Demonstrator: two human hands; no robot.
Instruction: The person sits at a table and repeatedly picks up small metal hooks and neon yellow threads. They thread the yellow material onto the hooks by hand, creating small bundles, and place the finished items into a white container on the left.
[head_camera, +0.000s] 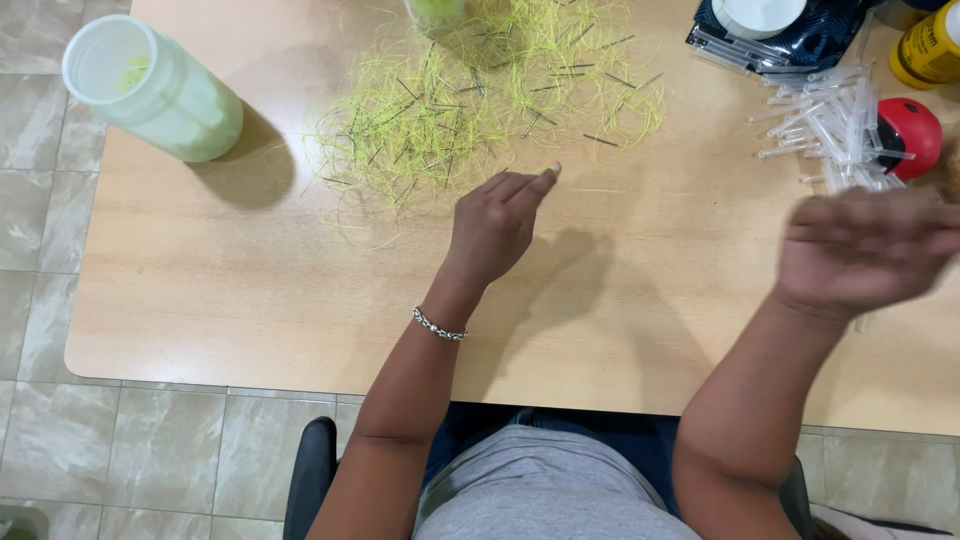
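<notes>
A loose heap of yellow-green threads (470, 95), mixed with several short dark pins, lies on the far middle of the wooden table (250, 300). My left hand (495, 228), with a silver bracelet on its wrist, reaches to the near edge of the heap. Its thumb and forefinger are pinched together on a fine yellow-green strand. My right hand (865, 250) hovers at the right, blurred by motion, just in front of a pile of clear plastic tubes (835, 135). I cannot make out whether it holds anything.
A pale green translucent jar (150, 90) lies at the far left. A red and black round object (912, 132), a yellow bottle (930, 45) and a dark packet with a white lid (775, 30) sit at the far right. Tiled floor surrounds the table.
</notes>
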